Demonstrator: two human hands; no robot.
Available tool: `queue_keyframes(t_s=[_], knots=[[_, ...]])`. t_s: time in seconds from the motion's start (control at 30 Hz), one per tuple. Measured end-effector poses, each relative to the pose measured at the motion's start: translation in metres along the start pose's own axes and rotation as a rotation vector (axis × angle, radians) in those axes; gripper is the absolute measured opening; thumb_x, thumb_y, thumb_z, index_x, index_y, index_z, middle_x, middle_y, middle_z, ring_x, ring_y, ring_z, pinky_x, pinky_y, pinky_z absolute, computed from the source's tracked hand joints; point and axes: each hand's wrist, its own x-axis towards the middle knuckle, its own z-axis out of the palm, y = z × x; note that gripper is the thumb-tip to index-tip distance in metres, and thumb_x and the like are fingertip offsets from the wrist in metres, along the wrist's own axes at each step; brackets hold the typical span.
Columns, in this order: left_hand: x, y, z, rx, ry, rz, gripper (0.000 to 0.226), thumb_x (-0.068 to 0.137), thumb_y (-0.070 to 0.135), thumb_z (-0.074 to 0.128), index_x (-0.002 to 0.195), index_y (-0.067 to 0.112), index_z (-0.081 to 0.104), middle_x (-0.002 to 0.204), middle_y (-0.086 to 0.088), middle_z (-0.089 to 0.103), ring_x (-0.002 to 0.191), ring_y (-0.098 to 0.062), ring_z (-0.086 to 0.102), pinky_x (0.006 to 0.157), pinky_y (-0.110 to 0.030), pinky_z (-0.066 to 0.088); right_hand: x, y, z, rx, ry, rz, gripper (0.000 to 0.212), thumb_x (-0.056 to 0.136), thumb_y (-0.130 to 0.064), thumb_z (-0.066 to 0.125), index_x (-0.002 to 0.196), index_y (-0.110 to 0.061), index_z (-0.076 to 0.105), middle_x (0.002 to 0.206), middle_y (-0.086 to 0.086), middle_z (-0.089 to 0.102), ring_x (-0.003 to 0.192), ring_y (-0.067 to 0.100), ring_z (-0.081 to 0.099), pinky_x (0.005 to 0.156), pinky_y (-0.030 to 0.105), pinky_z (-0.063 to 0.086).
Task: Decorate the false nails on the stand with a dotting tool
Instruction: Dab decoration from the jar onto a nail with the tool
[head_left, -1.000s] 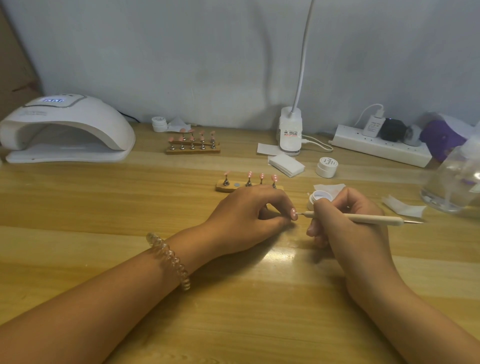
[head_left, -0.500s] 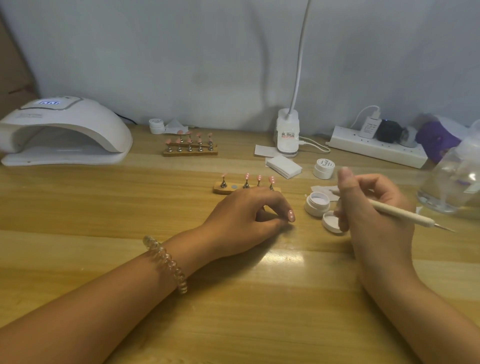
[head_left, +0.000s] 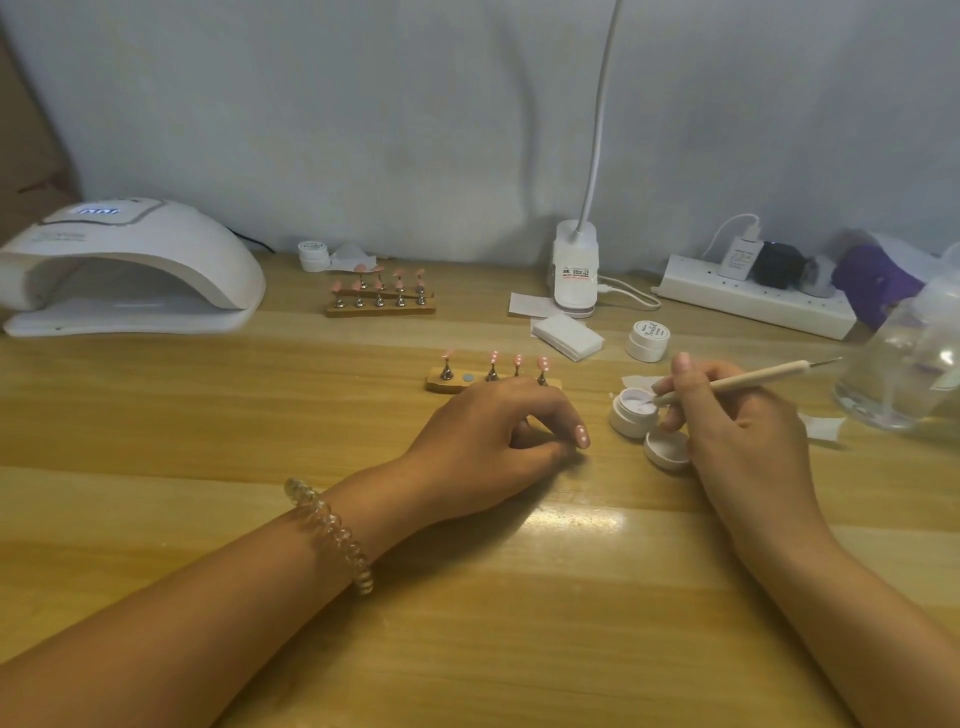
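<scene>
Bringing the right hand (head_left: 743, 431) down and leftward from its raised position half a second ago, and now dipping the near end of the dotting tool (head_left: 743, 382) into the open gel pot (head_left: 626, 423). Curling that hand's fingers round the tool's pale wooden shaft, with the thin metal far tip pointing right toward a clear plastic bottle (head_left: 904, 374). Keeping the left hand (head_left: 493, 436) resting on the wooden table (head_left: 519, 623), fingers curled, pinching a false nail (head_left: 583, 435), pink with white dots, at forefinger and thumb. Wearing a clear spiral hair tie (head_left: 332, 535) on the left wrist.

Working just in front of a small wooden stand (head_left: 436, 385) holding four pink nails (head_left: 493, 356) on metal pegs beside one bare round socket. Leaving the pot's round white lid (head_left: 667, 451) lying just beside it on the near side. Leaving a broad stretch of glossy plank tabletop between the stand and a white arched nail lamp (head_left: 156, 260) at far left, and more in front of both forearms. Facing, along the back edge against the pale wall, a second nail stand (head_left: 382, 310), a clip lamp base (head_left: 574, 280) and a power strip (head_left: 779, 312). Reading nothing from the blue lit display on the nail lamp or the script on a closed white pot (head_left: 648, 343): both too small.
</scene>
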Motion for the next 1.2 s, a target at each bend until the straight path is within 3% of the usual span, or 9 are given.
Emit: queue_keyframes(t_s=[0.23,0.5,0.67,0.8,1.0,1.2], knots=[[0.0,-0.001,0.0,-0.001,-0.001,0.001,0.008,0.087,0.022,0.074,0.091,0.029,0.074,0.087,0.022,0.063,0.069,0.004,0.055,0.063,-0.02,0.04,0.0,-0.001,0.0,-0.022,-0.007,-0.011,0.033,0.099,-0.044,0.051,0.078,-0.026,0.068,0.066,-0.024,0.067,0.067,-0.004,0.063,0.059,0.025,0.039],[0.001,0.001,-0.001,0.008,0.007,0.021,0.011,0.087,0.018,0.074,0.09,0.029,0.073,0.084,0.023,0.062,0.073,0.01,0.056,0.063,-0.011,0.037,-0.002,-0.003,-0.002,-0.027,0.013,-0.048,0.031,0.099,-0.042,0.05,0.081,-0.026,0.068,0.065,-0.013,0.066,0.063,-0.001,0.062,0.057,0.023,0.04],[0.0,0.002,-0.001,0.01,0.032,0.039,0.01,0.086,0.011,0.074,0.089,0.021,0.074,0.084,0.02,0.063,0.071,0.014,0.055,0.062,-0.006,0.037,-0.011,-0.027,-0.006,0.275,0.114,-0.078,0.02,0.096,-0.04,0.059,0.085,-0.023,0.063,0.065,-0.005,0.066,0.045,0.006,0.054,0.041,0.018,0.044],[0.0,0.003,-0.001,0.018,0.048,0.038,0.011,0.085,0.006,0.073,0.089,0.017,0.074,0.084,0.017,0.065,0.07,0.016,0.054,0.061,-0.005,0.036,-0.027,-0.036,0.005,0.477,-0.014,0.125,0.018,0.091,-0.027,0.068,0.079,-0.018,0.058,0.057,0.002,0.065,0.04,0.009,0.05,0.038,0.019,0.041],[0.0,0.003,0.0,0.04,0.043,0.04,0.01,0.085,0.01,0.073,0.089,0.02,0.074,0.082,0.02,0.063,0.072,0.014,0.055,0.061,-0.007,0.035,-0.033,-0.035,0.013,0.357,-0.119,0.228,0.019,0.084,-0.01,0.065,0.072,-0.009,0.05,0.054,0.009,0.065,0.042,0.01,0.054,0.038,0.025,0.045],[0.001,0.003,0.0,0.027,0.029,0.028,0.011,0.086,0.014,0.074,0.089,0.024,0.072,0.084,0.019,0.064,0.071,0.014,0.055,0.062,-0.011,0.036,-0.033,-0.036,0.014,0.285,-0.148,0.217,0.02,0.077,-0.011,0.063,0.065,-0.011,0.046,0.05,0.012,0.062,0.04,0.013,0.052,0.04,0.026,0.043]])
